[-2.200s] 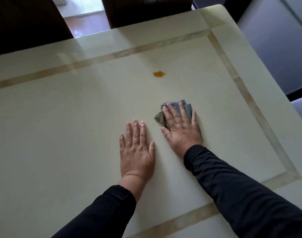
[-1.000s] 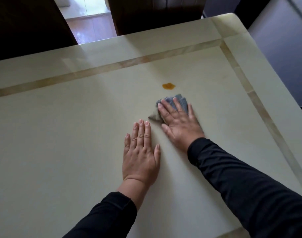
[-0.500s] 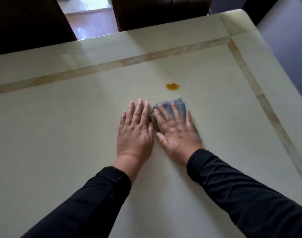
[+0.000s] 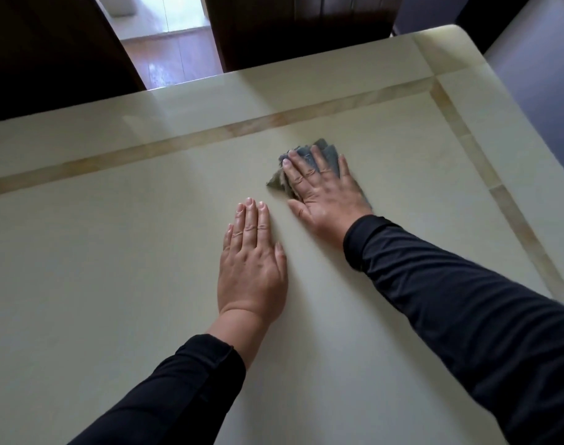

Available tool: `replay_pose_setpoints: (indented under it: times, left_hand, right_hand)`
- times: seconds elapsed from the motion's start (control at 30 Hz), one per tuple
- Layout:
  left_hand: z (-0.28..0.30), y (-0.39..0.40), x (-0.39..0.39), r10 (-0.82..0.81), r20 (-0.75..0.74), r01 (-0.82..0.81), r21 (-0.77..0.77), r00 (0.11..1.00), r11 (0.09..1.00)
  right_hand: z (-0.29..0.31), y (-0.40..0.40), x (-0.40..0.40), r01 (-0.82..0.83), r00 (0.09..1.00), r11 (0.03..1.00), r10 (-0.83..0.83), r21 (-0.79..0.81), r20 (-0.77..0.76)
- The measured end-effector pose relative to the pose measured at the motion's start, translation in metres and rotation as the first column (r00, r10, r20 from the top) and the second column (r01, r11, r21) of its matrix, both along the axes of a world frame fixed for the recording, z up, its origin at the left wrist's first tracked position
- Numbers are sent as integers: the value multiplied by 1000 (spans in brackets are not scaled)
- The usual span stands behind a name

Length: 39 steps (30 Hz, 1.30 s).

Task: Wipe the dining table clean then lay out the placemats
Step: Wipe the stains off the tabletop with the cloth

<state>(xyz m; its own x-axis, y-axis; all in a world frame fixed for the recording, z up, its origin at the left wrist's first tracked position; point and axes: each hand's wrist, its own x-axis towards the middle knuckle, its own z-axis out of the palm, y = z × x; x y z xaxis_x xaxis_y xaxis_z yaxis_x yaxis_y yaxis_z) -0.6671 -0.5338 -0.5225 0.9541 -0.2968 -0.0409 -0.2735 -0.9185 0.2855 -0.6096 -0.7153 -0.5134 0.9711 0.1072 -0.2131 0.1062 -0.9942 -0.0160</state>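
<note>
A glossy cream dining table (image 4: pixel 113 284) with a tan inlay border fills the view. My right hand (image 4: pixel 325 191) presses flat on a folded grey-blue cloth (image 4: pixel 327 149), whose edges show beyond my fingertips and beside my index finger. My left hand (image 4: pixel 251 261) lies flat on the bare tabletop, palm down with fingers together, just left of and nearer to me than the right hand. No orange stain is visible; the cloth and hand lie over the spot where it was. No placemats are in view.
A dark wooden chair back (image 4: pixel 299 24) stands at the table's far edge, another dark chair (image 4: pixel 49 49) at the far left. A grey upholstered seat (image 4: pixel 544 75) sits past the right edge. The table's rounded far-right corner (image 4: pixel 450 36) is close.
My right hand has slid the cloth away from me over the orange stain, which no longer shows. My left hand has drawn back from beside the cloth and lies flat nearer me.
</note>
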Motion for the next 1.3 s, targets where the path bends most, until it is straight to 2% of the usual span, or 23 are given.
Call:
replay_pose_setpoints:
  times: [0.07,0.2,0.23,0.27,0.37,0.4,0.5,0.53,0.6,0.67,0.7,0.73,0.77,0.83,0.87,0.9,0.93,1.0,1.07,1.1,1.13,1.2,1.3]
  left_hand:
    - [-1,0,1,-1,2,1,0,1000,1000]
    - [-1,-1,1,6,-1,-6,-5,1000,1000]
    - [0,-1,1,4,-3,-4,-5,1000,1000]
    - [0,0,1,4,-7,-4,0,1000,1000]
    - [-1,1,3,6,-6,-6,2,1000,1000]
    - [-1,1,2,2,-11,-2,4,1000,1000]
    - [0,0,1,3,-8,-4,-7,1000,1000]
    - [-1,0,1,4,-6,-4,-7,1000,1000]
    - [-1,0,1,6,-11,-6,4,1000,1000]
    - [-1,0,2,1,-22,-1,3,1000,1000]
    - [-1,1,2,1,-26,-1,2,1000,1000]
    - [0,1,1,1,-28,-1,0,1000,1000]
    - [0,1,2,-1,-29,1,-1,1000,1000]
    - [0,1,2,-1,-37,1,-1,999,1000]
    - [0,2,2,0,-42,0,-1,999,1000]
    - [1,2,1,1,-43,-1,-5,999,1000]
    - [1,2,1,-1,-41,0,-11,999,1000]
    - [2,2,1,-12,-38,11,-9,999,1000]
    - [1,3,2,-20,-44,20,-2,999,1000]
    - [0,4,4,-29,-56,30,0,998,1000]
    - [2,6,4,-47,-72,47,5,996,999]
    - [5,10,4,-82,-115,85,19,990,996]
    - [11,28,-15,-85,-155,89,15,984,996]
  right_hand:
    - [2,-17,9,-60,998,998,60,6,-16]
    - [-1,-32,27,302,953,952,-302,38,-9]
    - [-2,-24,20,331,944,942,-331,53,3]
    - [-2,-16,10,301,953,951,-302,77,9]
    - [-1,-30,-12,73,997,994,-72,78,-7]
    - [-1,-44,-11,94,996,993,-93,74,-15]
    - [-2,-67,-3,445,896,895,-444,44,-24]
    - [-2,-60,-4,493,870,869,-493,41,-13]
    - [-2,-36,-21,372,928,926,-374,58,10]
    - [0,-29,-50,110,994,990,-110,85,-7]
    - [1,-37,-61,24,1000,996,-23,84,-19]
    - [2,-49,-67,8,1000,997,-6,78,-30]
    - [1,-60,-67,77,997,994,-75,71,-34]
    - [0,-65,-69,358,934,933,-357,49,-26]
    - [-2,-54,-72,446,895,894,-446,43,-11]
    - [-3,-37,-81,454,891,890,-454,40,3]
    - [-2,-19,-96,382,924,923,-382,46,13]
    - [-2,4,-139,113,994,992,-113,58,-7]
    - [1,-5,-170,-72,997,995,73,62,-29]
    - [0,-17,-171,-99,994,993,101,61,-37]
    - [1,-27,-170,-71,996,996,73,46,-47]
    - [1,-37,-155,127,991,991,-125,32,-55]
    - [-2,-15,-131,444,896,895,-442,41,-44]
